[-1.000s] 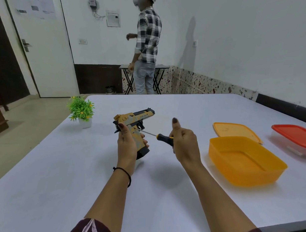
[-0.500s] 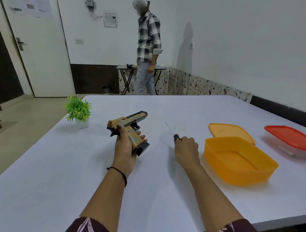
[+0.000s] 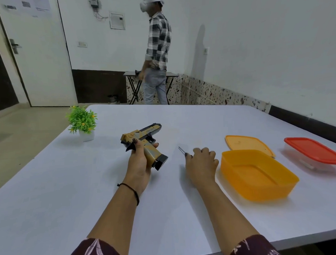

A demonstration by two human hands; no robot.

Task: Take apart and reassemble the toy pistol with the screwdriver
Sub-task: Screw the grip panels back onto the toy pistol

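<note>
The toy pistol (image 3: 144, 139) is tan and black, held just above the white table (image 3: 51, 188) near its middle. My left hand (image 3: 139, 162) is wrapped around its grip, barrel pointing away to the right. My right hand (image 3: 201, 162) rests low on the table to the right of the pistol, fingers closed around the screwdriver (image 3: 182, 151). Only the thin metal shaft shows, sticking out up and to the left; the handle is hidden in my fist. The tip is well clear of the pistol.
An open orange box (image 3: 258, 177) stands right of my right hand, its orange lid (image 3: 247, 143) lying behind it. A clear box with a red lid (image 3: 314, 150) sits at the far right. A small potted plant (image 3: 82, 122) stands far left. A person stands beyond the table.
The screwdriver tip left the pistol and my right hand dropped to the table on the right. My left hand keeps hold of the pistol. The person beyond the table turned.
</note>
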